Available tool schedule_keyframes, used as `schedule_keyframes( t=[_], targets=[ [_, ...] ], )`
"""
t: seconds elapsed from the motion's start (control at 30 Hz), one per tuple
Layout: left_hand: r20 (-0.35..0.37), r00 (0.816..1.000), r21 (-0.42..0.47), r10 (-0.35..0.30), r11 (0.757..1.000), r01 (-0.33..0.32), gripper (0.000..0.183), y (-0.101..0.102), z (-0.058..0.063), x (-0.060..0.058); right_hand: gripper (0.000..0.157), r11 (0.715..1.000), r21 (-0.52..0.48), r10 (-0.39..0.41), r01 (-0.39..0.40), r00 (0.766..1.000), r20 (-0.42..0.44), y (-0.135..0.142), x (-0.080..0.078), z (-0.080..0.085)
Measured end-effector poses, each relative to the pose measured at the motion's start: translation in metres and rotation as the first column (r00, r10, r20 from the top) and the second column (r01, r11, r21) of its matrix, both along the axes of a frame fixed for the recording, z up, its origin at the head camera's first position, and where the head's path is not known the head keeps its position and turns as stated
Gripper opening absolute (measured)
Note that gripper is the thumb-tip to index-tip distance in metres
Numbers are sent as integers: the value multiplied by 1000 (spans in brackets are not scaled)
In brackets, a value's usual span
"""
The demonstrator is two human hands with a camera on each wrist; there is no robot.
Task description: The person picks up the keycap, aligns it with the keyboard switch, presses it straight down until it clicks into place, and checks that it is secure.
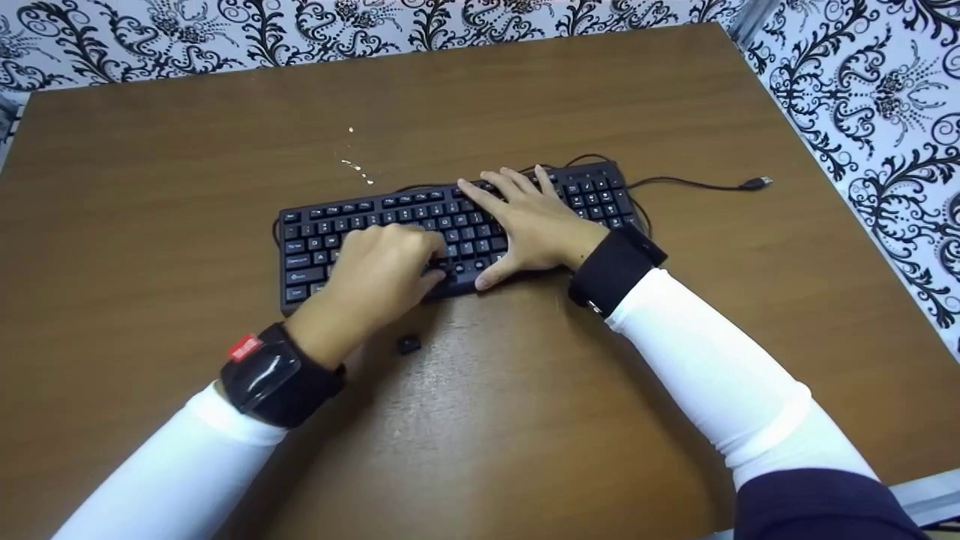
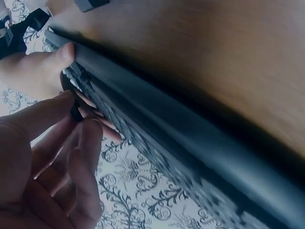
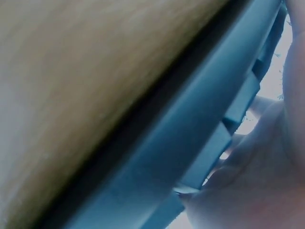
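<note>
A black keyboard point(image 1: 298, 261) lies at a slant on the wooden table. My left hand point(image 1: 384, 264) is over its front left half, fingers curled. In the left wrist view, the thumb and forefinger pinch a thin dark piece point(image 2: 76, 110) right at the keys; I cannot tell its kind. My right hand point(image 1: 534, 223) rests spread across the right-middle keys, its thumb at the front edge and its fingertips near the back row. The right wrist view shows the palm close beside the keyboard's edge point(image 3: 167, 138). A loose black keycap point(image 1: 409, 344) lies in front of the keyboard.
A black cable point(image 1: 686, 181) runs behind the keyboard and out to the right, ending in a USB plug point(image 1: 756, 183). Several small pale bits point(image 1: 356, 168) are scattered behind the keyboard on the table point(image 1: 187, 150). Black-and-white patterned wallpaper point(image 1: 337, 26) borders the table's far and right sides.
</note>
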State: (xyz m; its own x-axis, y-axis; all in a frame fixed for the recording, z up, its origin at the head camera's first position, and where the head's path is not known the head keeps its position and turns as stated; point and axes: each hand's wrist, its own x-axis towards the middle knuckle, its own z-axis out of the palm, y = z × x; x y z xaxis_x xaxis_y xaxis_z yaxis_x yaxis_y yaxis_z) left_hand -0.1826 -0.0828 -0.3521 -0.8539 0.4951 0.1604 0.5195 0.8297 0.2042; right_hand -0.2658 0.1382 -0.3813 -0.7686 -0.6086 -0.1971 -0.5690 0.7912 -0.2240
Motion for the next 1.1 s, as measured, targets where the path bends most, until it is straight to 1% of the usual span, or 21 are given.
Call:
schedule_keyframes(
  t=[0.17,0.37,0.6,0.83,0.97,1.1],
  targets=[
    [22,1000,7,3,1000,-3,17,12,-6,-6,134,1000,5,1,-1,1000,-11,0,0,-1],
    [63,998,-2,17,1000,-17,16,19,-11,-10,134,1000,5,8,-8,1000,-20,1,0,-1],
    [76,997,-16,30,999,-29,13,20,-12,-12,134,1000,-3,5,-5,1000,-19,0,0,-1],
    [84,996,-15,38,999,-37,5,23,-10,-10,134,1000,-4,10,-10,1000,-18,-1,0,-1],
    [66,997,-37,50,998,-47,6,28,-10,-10,133,1000,-6,8,-8,1000,-13,-1,0,0],
    [13,999,-85,50,995,-49,8,33,-10,-7,133,1000,-5,4,-4,1000,-8,0,0,0]
  ],
)
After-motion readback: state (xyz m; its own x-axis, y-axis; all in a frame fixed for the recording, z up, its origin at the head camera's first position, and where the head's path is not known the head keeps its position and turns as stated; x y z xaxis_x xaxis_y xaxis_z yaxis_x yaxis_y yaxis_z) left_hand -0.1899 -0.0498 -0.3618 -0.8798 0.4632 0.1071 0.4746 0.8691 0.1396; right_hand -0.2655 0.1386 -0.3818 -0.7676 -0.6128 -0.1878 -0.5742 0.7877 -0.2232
